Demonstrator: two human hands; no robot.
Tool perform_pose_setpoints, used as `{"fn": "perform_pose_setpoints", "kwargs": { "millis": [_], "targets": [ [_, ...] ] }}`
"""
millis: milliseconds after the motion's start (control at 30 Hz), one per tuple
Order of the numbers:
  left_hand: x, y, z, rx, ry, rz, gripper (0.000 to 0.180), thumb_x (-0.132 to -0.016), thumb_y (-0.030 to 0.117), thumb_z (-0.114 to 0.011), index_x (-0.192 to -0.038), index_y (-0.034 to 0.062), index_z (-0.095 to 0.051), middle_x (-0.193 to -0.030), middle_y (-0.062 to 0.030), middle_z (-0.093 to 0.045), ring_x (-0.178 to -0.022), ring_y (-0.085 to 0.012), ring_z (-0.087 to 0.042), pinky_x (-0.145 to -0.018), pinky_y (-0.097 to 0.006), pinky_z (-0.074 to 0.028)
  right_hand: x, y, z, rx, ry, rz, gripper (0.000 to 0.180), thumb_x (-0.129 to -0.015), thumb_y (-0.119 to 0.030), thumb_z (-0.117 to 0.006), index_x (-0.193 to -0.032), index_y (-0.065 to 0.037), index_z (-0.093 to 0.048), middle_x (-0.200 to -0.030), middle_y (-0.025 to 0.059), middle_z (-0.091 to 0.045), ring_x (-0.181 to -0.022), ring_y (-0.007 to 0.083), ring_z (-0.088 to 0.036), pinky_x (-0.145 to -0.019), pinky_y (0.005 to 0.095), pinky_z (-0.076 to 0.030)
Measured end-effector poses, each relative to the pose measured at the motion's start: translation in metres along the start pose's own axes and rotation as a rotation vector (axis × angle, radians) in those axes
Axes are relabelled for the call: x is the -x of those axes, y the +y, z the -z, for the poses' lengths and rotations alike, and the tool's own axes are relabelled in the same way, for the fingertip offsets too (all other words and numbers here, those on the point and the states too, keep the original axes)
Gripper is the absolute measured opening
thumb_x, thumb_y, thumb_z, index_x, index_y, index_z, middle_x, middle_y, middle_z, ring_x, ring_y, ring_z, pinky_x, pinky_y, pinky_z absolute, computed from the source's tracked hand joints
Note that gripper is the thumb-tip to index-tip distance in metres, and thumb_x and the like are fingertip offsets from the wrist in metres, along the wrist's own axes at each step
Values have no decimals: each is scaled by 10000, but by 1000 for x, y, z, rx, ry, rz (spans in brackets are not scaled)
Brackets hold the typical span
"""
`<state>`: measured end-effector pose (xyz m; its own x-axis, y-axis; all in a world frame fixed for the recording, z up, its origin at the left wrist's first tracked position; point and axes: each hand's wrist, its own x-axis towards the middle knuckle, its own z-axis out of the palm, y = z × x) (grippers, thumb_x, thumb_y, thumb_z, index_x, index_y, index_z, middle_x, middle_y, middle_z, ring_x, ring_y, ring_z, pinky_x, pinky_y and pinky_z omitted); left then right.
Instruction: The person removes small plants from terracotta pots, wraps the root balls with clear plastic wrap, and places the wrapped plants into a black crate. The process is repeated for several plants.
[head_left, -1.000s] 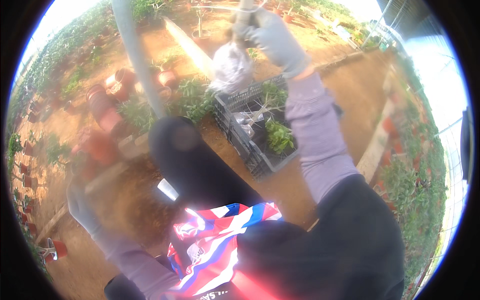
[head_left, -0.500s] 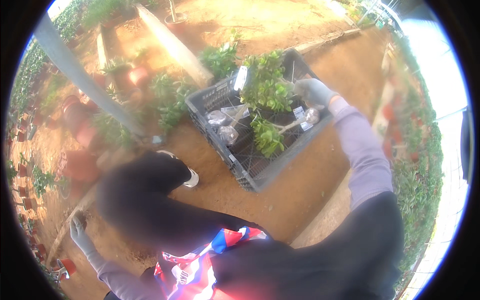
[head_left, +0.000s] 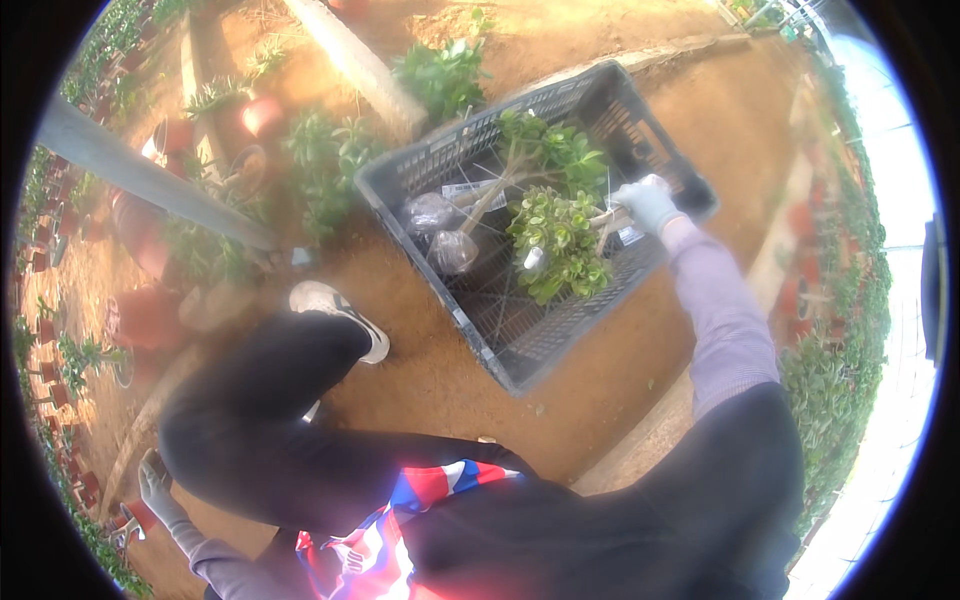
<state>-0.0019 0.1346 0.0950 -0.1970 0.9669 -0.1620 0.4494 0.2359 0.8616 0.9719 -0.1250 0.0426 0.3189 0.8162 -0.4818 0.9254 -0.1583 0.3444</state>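
Note:
My right hand [head_left: 648,204], in a pale glove, is closed round the bare stem of a small leafy plant [head_left: 566,240]. The plant tilts with its rounded green leaves to the left, over a black plastic crate [head_left: 562,350], and a white tag shows among them. Also in the crate lies another leafy plant [head_left: 575,160]. Two plastic-wrapped root balls [head_left: 453,252] rest at the crate's left side, beside a printed label. Down at the lower left, my gloved left hand [head_left: 160,492] hangs beside my knee, fingers loosely stretched, with nothing clearly in it.
The crate stands on bare brown soil. A grey pole [head_left: 160,170] slants across the upper left, among terracotta pots [head_left: 262,117] and green plants [head_left: 325,170]. A pale concrete strip [head_left: 360,65] runs beyond the crate. Rows of potted plants [head_left: 835,400] line the right side.
My right hand has come slightly down and right, tilting the plant so its leaves now sit lower in the crate. My left hand has dropped a little.

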Motion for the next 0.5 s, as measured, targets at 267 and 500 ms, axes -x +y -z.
{"fn": "perform_pose_setpoints", "kwargs": {
  "millis": [267, 500],
  "targets": [
    [-9, -17, 1, 19, 3, 68, 436, -1047, 379, -482, -1243, 17, -624, -1120, -71, -688, -934, -125, -657, -745, -225, -523, 2, -5, -40, 19, 25, -104, 262, -770, -59, -668, -969, -227, -697, -918, -2, -689, -886, 239, -683, -778, 396, -517],
    [-11, -30, 2, 81, 42, 33, 415, -1055, 352, -477, -1219, 3, -630, -1070, -50, -684, -859, -100, -631, -692, -196, -500, -9, -4, -34, 110, 91, 14, 256, -681, -144, -731, -935, -168, -754, -927, 50, -729, -889, 239, -705, -773, 465, -465]
  ]
}}
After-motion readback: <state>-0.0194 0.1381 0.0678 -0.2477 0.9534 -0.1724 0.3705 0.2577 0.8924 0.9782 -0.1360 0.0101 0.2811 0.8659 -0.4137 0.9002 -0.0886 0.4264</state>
